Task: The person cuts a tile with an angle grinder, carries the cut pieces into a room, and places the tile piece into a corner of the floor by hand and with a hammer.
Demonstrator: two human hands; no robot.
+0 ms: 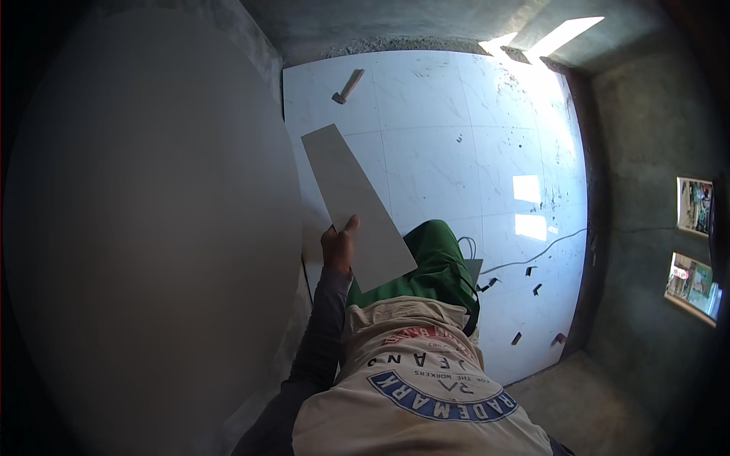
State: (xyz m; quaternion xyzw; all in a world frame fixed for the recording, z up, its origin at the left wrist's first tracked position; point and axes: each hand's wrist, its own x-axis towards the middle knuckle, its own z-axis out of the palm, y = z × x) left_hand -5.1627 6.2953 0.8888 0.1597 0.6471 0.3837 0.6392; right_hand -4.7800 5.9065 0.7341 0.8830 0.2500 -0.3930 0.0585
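On the beige cloth shirt [342,414], red lettering [420,335] and dark lettering [411,361] were printed upside down, with pale capitals on 1 curved blue band [443,410].

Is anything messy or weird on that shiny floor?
Yes, a bit. Small dark pieces lie scattered on the white tiled floor, right of the green trousers, and grit lines its far edge. They look untidy against pale tiles. The left hand's flat grey panel shows no obvious damage.

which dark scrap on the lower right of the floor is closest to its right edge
The reddish-brown scrap, farthest right of the group: it lies almost at that edge, while the others sit farther in.
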